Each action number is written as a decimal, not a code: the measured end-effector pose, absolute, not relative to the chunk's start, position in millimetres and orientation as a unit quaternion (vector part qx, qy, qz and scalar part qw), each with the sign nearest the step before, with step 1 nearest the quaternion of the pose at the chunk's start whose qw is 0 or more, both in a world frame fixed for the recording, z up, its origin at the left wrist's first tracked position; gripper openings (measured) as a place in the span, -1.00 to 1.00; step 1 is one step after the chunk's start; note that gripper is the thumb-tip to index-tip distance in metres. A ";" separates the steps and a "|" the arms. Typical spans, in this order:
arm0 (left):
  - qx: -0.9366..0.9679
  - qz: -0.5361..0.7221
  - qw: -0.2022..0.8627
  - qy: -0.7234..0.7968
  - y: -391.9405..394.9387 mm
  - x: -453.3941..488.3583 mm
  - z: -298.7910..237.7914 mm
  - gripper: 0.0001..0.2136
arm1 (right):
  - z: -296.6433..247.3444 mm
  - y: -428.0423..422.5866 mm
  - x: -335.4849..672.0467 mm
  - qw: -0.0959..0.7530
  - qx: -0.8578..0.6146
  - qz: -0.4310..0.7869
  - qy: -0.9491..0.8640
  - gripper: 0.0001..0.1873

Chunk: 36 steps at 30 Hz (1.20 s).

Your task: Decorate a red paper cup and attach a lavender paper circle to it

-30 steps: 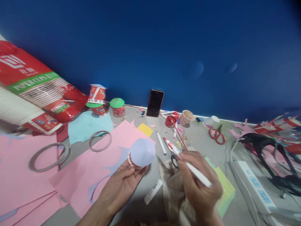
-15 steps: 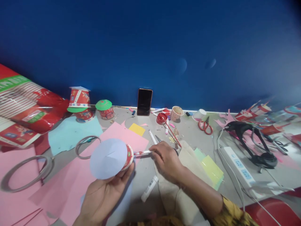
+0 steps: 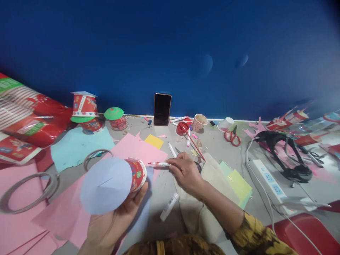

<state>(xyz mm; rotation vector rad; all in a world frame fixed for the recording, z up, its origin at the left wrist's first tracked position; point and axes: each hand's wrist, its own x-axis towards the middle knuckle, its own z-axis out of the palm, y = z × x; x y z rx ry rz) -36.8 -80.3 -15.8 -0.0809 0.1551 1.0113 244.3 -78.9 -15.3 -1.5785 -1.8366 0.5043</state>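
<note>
My left hand [image 3: 111,223] grips a red paper cup [image 3: 136,173] lying on its side, with a pale lilac paper disc [image 3: 106,186] stuck on its base and facing me. My right hand [image 3: 184,171] lies low over the table to the right of the cup, its fingers pinched on a white marker pen [image 3: 159,164] that points left toward the cup. A white glue stick [image 3: 169,207] rests on the table just below my right wrist. Black-handled scissors are mostly hidden behind my right hand.
Pink paper sheets [image 3: 138,148], a light blue sheet [image 3: 77,147] and tape rings [image 3: 97,157] cover the left side. Decorated cups [image 3: 84,106], a black phone [image 3: 162,109], red scissors [image 3: 232,136], markers and a power strip [image 3: 268,180] lie along the back and right. A blue wall stands behind.
My left hand has tipped the cup sideways and drawn it down and left, the disc now facing me. My right hand has dropped toward the table, and the marker now points left.
</note>
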 end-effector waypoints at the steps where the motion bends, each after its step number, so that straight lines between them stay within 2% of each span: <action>1: -0.041 0.477 0.873 0.092 -79.6 -39.5 -12.5 -0.46 | -15.3 -79.1 241.9 0.322 -0.588 0.195 -0.716 -0.77; 9: -0.057 0.509 0.839 0.184 -81.8 -39.4 1.9 -0.67 | -32.8 -78.6 238.9 0.279 -0.523 0.157 -0.790 -0.76; 18: -0.053 0.524 0.813 0.249 -84.1 -32.9 20.4 -0.45 | -36.9 -78.6 240.1 0.266 -0.519 0.160 -0.797 -0.76; 21: -0.047 0.526 0.813 0.246 -83.6 -32.9 19.9 -0.43 | -36.2 -78.7 240.3 0.275 -0.512 0.152 -0.800 -0.77; 28: -0.043 0.512 0.833 0.208 -81.5 -37.0 11.9 -0.23 | -35.7 -78.6 238.5 0.290 -0.498 0.141 -0.805 -0.80; 32: -0.040 0.502 0.843 0.190 -78.5 -39.4 6.9 -0.23 | -31.6 -78.8 240.7 0.326 -0.481 0.131 -0.803 -0.82; 34: -0.040 0.506 0.838 0.199 -77.8 -40.0 5.1 -0.24 | -26.4 -78.4 245.2 0.333 -0.526 0.103 -0.776 -0.80; 36: -0.036 0.512 0.833 0.208 -77.7 -40.4 3.2 -0.24 | -19.9 -77.1 250.2 0.291 -0.615 0.071 -0.730 -0.83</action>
